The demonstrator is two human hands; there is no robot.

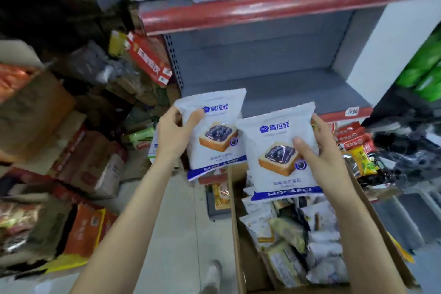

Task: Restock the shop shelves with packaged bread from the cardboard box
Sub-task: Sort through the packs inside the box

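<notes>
My left hand (175,135) grips the upper left corner of a white bread pack (214,148) printed with blueberry toast. My right hand (321,150) holds a second, matching pack (274,167) by its right edge, thumb on the front. Both packs are upright in the air in front of the bare grey shelf (274,88) with a red front rail. Below my right arm the open cardboard box (235,234) on the floor holds several more bread packs (317,246).
The shelf above (286,7), with a red rail, carries similar bread packs. Red snack packs (353,138) lie on the lower shelf to the right, green packs (427,67) beyond. Stacked cartons and goods (59,150) crowd the left side. A strip of tiled floor (176,234) runs between.
</notes>
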